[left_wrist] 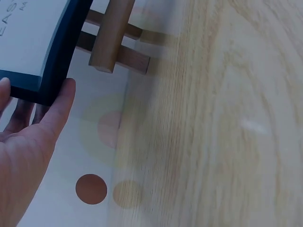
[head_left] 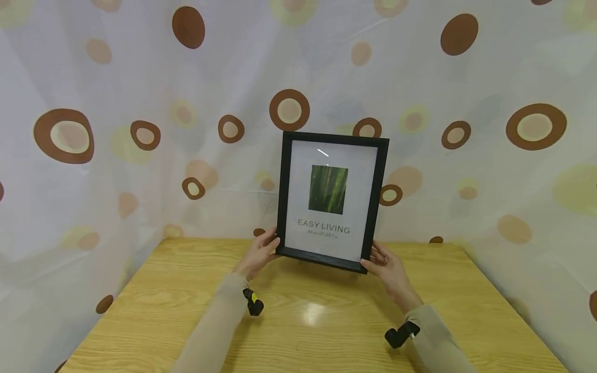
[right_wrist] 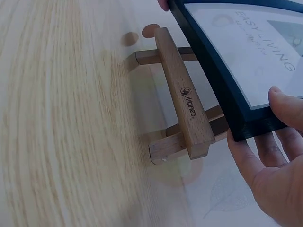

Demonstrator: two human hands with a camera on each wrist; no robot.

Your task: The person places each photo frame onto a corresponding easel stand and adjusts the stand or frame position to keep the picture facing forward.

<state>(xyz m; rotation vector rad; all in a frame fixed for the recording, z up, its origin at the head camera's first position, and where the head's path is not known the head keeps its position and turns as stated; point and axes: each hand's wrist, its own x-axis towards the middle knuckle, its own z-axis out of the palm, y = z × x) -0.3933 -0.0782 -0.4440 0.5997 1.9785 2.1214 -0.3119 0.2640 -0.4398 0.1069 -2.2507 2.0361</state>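
A black picture frame (head_left: 328, 202) leans back in both hands, its lower right corner sitting a little lower than the left. Its white insert bears a green bamboo picture and the words "EASY LIVING". My left hand (head_left: 258, 253) grips the lower left corner, thumb in front and fingers behind. At the lower right corner my right hand (head_left: 389, 272) holds on the same way. Close to the frame's bottom edge, the right wrist view shows a wooden easel stand (right_wrist: 182, 94) with a printed ledge; the left wrist view shows its other end. Whether frame and easel touch, I cannot tell.
A light wood-grain table (head_left: 303, 336) lies under the hands. Behind and on both sides hangs a pale curtain (head_left: 233, 77) with brown circles, meeting the table's back edge. Small black wrist cameras sit on both sleeves.
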